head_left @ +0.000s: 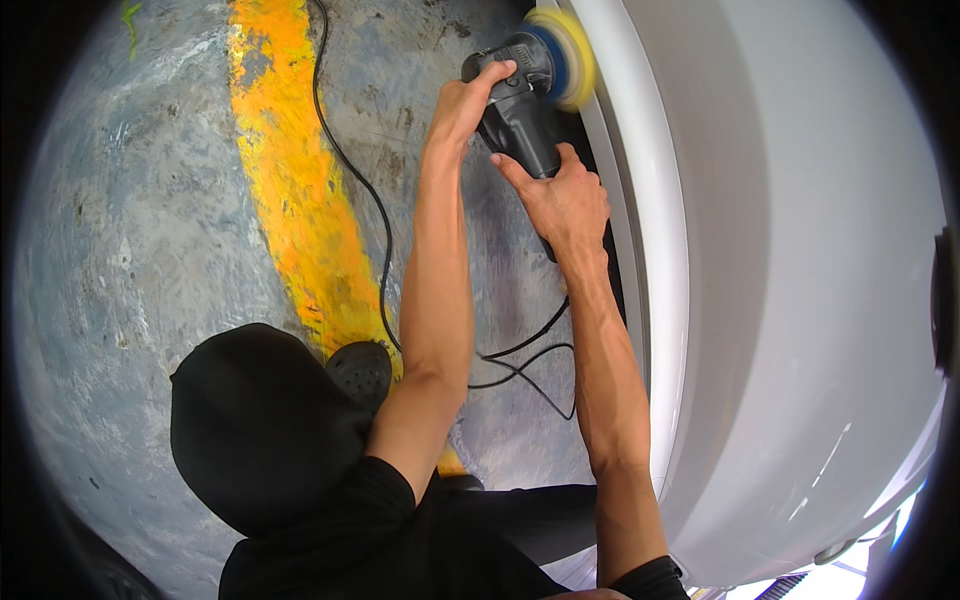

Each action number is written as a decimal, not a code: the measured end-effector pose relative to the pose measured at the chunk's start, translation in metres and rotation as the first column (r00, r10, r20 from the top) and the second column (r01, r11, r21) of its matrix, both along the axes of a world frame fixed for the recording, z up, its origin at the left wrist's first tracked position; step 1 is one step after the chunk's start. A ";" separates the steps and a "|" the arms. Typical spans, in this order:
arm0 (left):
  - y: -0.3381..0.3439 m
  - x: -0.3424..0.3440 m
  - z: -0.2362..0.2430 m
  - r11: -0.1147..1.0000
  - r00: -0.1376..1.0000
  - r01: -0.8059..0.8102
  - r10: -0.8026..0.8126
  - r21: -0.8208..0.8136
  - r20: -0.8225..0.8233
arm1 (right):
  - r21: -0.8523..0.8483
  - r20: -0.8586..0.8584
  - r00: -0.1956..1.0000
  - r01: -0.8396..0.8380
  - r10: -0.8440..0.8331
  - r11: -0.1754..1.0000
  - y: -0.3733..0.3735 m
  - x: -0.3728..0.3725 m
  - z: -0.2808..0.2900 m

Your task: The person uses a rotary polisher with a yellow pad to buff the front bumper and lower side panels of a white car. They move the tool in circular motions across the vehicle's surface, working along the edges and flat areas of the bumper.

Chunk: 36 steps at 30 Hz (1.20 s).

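Note:
Both hands are on a black corded polisher (522, 125) at the top middle. My left hand (465, 100) is closed on its head, the thumb lying over the top of the housing. Lower down, my right hand (563, 200) wraps round the handle. A round yellow foam pad (574, 62) with a blue backing faces right, against or very close to the lower edge of a white car body (655, 180); its rim looks smeared by motion. Whether the pad touches the panel I cannot tell.
The car's white side panel (800, 250) fills the right. A black power cord (372, 200) runs over the grey concrete floor (140, 230) and loops between my forearms. An orange-yellow painted stripe (295, 180) crosses the floor. My black clog (360, 372) rests at the stripe's near end.

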<state>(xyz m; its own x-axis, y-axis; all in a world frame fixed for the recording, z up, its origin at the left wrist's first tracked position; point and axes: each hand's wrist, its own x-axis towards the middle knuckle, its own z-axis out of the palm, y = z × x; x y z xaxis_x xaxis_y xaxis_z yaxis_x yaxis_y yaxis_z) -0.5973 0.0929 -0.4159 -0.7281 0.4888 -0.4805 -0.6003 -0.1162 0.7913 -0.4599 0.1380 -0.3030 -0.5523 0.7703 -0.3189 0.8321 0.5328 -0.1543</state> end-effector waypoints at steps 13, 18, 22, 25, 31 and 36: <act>-0.008 0.078 0.001 0.967 0.999 0.035 -0.031 0.254 -0.019 | 0.095 -0.014 1.000 0.029 -0.028 0.995 -0.022 0.076 0.011; -0.019 0.109 0.004 0.961 0.994 0.101 -0.084 0.256 -0.074 | 0.152 -0.092 0.995 0.056 -0.043 0.987 -0.037 0.119 0.011; -0.016 0.155 -0.006 0.956 0.994 0.108 -0.098 0.274 -0.049 | 0.168 -0.109 0.993 0.068 -0.050 0.984 -0.036 0.164 0.011; -0.021 0.192 -0.010 0.943 0.995 0.103 -0.099 0.316 -0.029 | 0.160 -0.120 0.992 0.053 -0.034 0.986 -0.038 0.200 0.011; -0.032 0.271 -0.023 0.891 0.983 0.141 -0.178 0.431 0.046 | 0.183 -0.135 0.989 0.085 -0.061 0.979 -0.051 0.281 0.010; -0.046 0.343 -0.028 0.824 0.945 0.230 -0.316 0.518 0.084 | 0.212 -0.111 0.993 0.055 -0.032 0.976 -0.063 0.361 0.014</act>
<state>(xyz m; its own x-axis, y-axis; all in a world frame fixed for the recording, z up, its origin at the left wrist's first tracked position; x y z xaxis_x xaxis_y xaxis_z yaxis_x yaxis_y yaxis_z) -0.2547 0.0472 -0.4438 -0.4639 0.8589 -0.2168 -0.7782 -0.2782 0.5631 -0.0987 0.0750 -0.2891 -0.5388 0.8381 -0.0849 0.8400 0.5270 -0.1290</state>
